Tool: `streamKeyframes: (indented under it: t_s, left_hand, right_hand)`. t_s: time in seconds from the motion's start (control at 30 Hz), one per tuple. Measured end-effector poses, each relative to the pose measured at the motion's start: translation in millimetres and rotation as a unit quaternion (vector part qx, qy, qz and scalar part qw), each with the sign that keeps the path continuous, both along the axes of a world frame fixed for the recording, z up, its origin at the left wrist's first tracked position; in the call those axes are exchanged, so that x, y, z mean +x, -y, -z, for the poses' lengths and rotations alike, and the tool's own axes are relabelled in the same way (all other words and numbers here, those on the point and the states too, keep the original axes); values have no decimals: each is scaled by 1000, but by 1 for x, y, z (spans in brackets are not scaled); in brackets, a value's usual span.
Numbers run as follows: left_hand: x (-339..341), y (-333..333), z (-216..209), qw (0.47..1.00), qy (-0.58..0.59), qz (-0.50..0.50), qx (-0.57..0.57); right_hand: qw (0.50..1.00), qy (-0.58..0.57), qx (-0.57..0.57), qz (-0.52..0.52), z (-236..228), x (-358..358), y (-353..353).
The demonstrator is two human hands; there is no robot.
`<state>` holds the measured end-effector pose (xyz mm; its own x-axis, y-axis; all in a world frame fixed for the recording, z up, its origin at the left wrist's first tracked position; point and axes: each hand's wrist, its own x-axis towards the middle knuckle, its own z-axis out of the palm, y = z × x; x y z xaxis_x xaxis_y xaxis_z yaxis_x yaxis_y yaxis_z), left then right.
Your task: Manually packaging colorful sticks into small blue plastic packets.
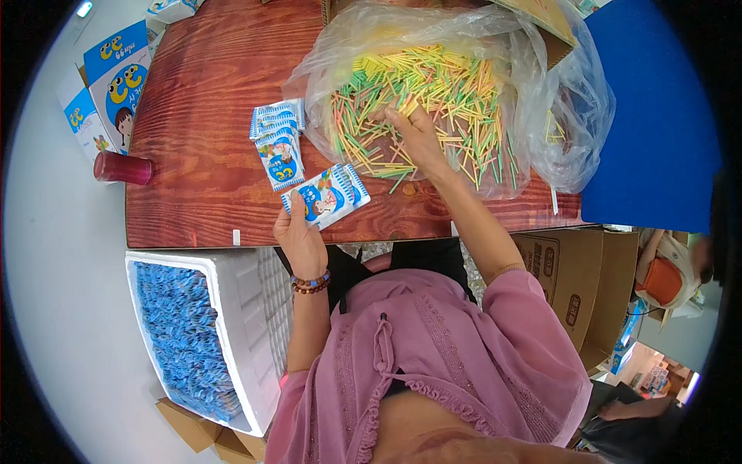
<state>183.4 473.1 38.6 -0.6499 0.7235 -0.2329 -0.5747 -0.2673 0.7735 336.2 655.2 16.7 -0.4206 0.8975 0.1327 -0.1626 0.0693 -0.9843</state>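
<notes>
Dial reference: I read the clock from the held packets (328,199), with 12 straight ahead of the worker.
Left hand (301,240): at 6 o'clock, closed, thumb on top, it gripped the overlapping blue-and-white packets above the table (193,116), near its front edge.
Right hand (421,139): at 2 o'clock, it was partly closed, fingers bent among the sticks; whether it gripped any, I could not tell.
Coloured sticks (471,85): yellow, green and pink, they lay loose between 1 and 2 o'clock on a clear plastic bag (328,46).
Fanned packets (280,155): they overlapped on the table at 11 o'clock.
Red cup (124,168): it stood at 9 o'clock, by the table's left edge.
Foam box (239,332): between 7 and 8 o'clock, it held many blue packets (182,340).
</notes>
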Motion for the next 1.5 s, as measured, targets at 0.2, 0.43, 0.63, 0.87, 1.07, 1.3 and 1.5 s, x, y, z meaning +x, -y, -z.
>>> streamKeyframes:
  t_s: [0.2,0.43,0.63,0.87,1.07,1.3,1.5]
  left_hand:
    - [3,-3,2,1000,7,13,-3]
    - [5,-7,2,1000,13,5,0]
    - [16,-24,-7,997,8,60,43]
    - [33,-56,9,994,44,101,28]
    - [44,-59,4,990,85,100,52]
    - [49,-64,8,985,94,93,113]
    - [44,-68,15,976,116,110,147]
  right_hand:
    - [880,375,286,59,42,8,7]
    - [887,387,251,33,34,10,8]
    - [997,-48,-28,57,-28,12,19]
    - [934,-357,10,29,-61,-3,44]
    - [935,-350,31,47,-64,-17,58]
    - [964,-244,66,78,-61,-31,74]
    - [984,-148,80,52,-58,-29,71]
